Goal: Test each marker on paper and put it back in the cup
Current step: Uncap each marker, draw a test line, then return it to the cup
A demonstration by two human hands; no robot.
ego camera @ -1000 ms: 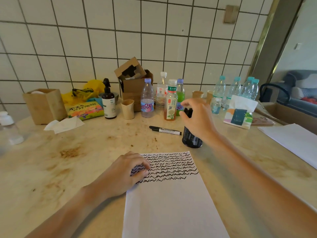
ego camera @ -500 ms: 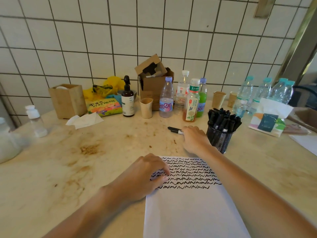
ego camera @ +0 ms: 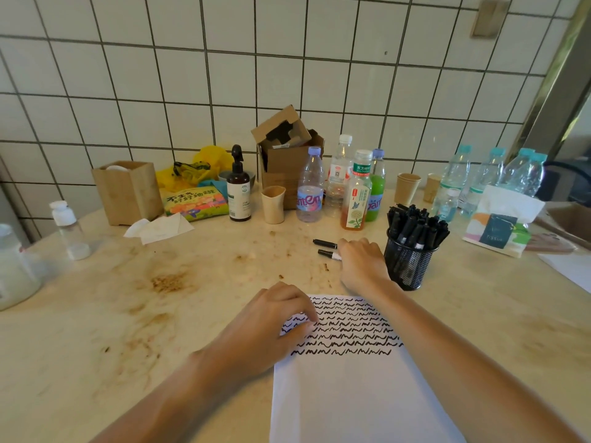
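Observation:
A black mesh cup (ego camera: 410, 265) packed with several black markers stands right of centre on the table. Left of it lie two black markers (ego camera: 324, 243), side by side. My right hand (ego camera: 363, 263) is down on the table over their right ends, and its fingers curl onto the nearer marker (ego camera: 328, 253). The white paper (ego camera: 351, 394) lies in front of me, with several rows of black squiggles across its top. My left hand (ego camera: 271, 330) rests on the paper's upper left corner with fingers loosely curled, holding nothing.
Bottles (ego camera: 309, 187), paper cups (ego camera: 272, 204), a cardboard box (ego camera: 287, 155) and a wooden box (ego camera: 128, 191) line the tiled wall. A tissue pack (ego camera: 502, 225) sits right of the cup, more water bottles (ego camera: 454, 174) behind it. The stained tabletop (ego camera: 160, 298) spreads to the left.
My right hand left the top of the cup and dropped to the markers lying on the table. The camera swung left. My left hand stayed on the paper.

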